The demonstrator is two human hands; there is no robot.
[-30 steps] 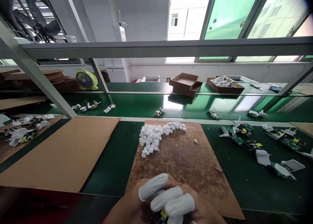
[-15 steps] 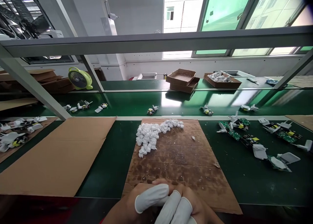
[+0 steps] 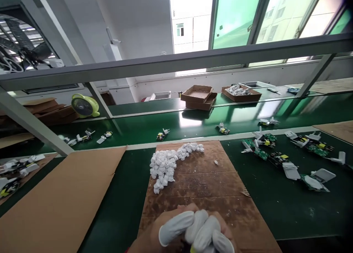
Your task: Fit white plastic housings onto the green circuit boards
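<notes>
hands (image 3: 190,231) clasped together at the cardboard mat (image 3: 209,194), finger cots on; whatever they clutch stays hidden.

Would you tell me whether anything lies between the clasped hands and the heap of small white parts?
Nothing visible does: only bare stained cardboard lies between the hands and the white parts.
</notes>
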